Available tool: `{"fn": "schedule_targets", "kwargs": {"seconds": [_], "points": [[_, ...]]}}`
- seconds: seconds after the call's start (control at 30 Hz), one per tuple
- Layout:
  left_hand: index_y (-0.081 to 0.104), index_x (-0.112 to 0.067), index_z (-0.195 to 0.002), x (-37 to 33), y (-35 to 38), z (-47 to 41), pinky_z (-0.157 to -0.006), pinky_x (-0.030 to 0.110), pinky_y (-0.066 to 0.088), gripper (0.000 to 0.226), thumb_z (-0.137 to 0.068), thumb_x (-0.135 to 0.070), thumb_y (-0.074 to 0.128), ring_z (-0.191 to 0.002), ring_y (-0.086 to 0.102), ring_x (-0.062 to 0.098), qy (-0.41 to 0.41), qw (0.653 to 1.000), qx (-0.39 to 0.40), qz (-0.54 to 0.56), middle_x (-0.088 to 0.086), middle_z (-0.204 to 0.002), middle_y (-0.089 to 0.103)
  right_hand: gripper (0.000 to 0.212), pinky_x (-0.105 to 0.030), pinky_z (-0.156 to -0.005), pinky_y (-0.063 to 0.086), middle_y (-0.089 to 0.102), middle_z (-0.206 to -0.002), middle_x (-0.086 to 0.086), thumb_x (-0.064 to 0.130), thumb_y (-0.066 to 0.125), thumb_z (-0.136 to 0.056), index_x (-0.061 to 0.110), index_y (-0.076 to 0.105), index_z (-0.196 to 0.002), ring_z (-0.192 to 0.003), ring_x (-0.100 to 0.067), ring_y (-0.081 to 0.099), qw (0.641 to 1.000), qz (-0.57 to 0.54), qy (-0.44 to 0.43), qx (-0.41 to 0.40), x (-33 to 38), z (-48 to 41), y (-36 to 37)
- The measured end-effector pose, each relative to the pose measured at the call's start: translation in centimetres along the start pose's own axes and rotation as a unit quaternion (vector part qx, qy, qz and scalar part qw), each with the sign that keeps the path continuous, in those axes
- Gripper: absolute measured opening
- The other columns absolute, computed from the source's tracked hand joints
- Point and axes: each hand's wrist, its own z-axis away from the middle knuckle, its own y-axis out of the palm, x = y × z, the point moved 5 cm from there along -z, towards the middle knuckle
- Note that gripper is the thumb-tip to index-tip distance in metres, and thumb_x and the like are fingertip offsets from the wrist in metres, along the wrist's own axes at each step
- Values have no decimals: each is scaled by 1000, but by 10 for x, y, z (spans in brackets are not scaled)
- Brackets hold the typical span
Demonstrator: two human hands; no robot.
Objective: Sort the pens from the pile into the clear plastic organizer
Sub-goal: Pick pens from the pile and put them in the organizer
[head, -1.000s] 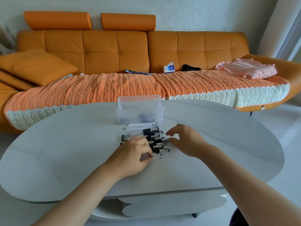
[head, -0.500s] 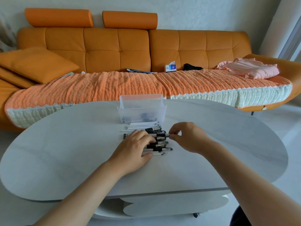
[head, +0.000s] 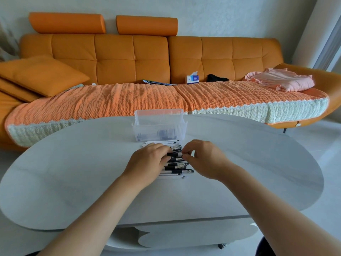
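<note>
While both arms reach out over the white table [head: 73, 172], the two hands meet on the pile of pens [head: 178, 168] near the middle. The left hand [head: 147, 160] lies on the left side of the pile with its fingers bent down onto the pens. It is hard to tell if it grips one. The right hand [head: 204, 159] pinches the end of a black pen [head: 174, 154] in the pile between thumb and fingers. Just behind the pile stands the clear plastic organizer [head: 159, 124], with a few dark pens lying in its bottom. Farther back is an orange sofa [head: 129, 58] with a tissue box [head: 192, 78] and a pink cloth [head: 282, 81] on it.
</note>
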Motion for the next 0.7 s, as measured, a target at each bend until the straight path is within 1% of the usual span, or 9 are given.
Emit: {"fn": "schedule_targets", "kwargs": {"seconds": [0.07,0.13,0.23,0.3,0.37,0.57,0.7], "points": [[67,-22,-107,-1,2,-2,-66,27,43,15,-93,-25,61,-91,59,14,-2,1000,5,10,-10,-98,66,20,-21,-68,40,63,-103,16,30,57,-94,31,67,-111,-72,-1,50,999,20,-38,4,8,2,3],[65,-22,-108,-3,5,-4,-68,27,46,16,-92,-25,62,-89,58,13,4,1000,15,27,-9,-97,65,25,-28,-71,47,64,-103,13,33,53,-95,30,64,-117,-80,-8,55,997,36,-65,21,16,3,7],[63,-21,-104,-4,7,-4,-72,29,50,15,-91,-30,63,-88,59,12,5,998,31,53,-8,-97,65,26,-38,-73,50,64,-98,3,33,41,-102,23,63,-113,-87,-20,59,992,76,-71,68,19,2,16],[64,-20,-100,-3,7,-5,-73,30,50,15,-90,-30,66,-85,58,11,1,997,33,68,-8,-94,65,24,-41,-72,49,62,-94,-1,29,38,-103,18,60,-106,-83,-24,58,991,69,-61,93,17,1,21],[65,-20,-98,-4,6,-6,-73,31,50,12,-89,-28,67,-83,57,10,2,996,36,79,-9,-90,64,21,-42,-71,48,62,-92,-2,26,38,-103,18,58,-106,-80,-24,57,991,61,-65,100,16,2,24],[66,-22,-95,-2,1,-4,-71,21,47,10,-87,-23,71,-80,58,5,-13,993,25,114,-16,-87,61,22,-42,-59,42,60,-75,-7,26,40,-104,12,57,-101,-64,-27,51,992,57,-91,71,24,3,16],[66,-20,-92,2,-2,-3,-71,25,50,10,-85,-24,72,-80,61,6,-26,992,23,123,-13,-87,65,23,-39,-52,35,57,-67,-10,32,41,-105,16,58,-106,-57,-29,48,991,70,-93,60,25,3,12]]}}
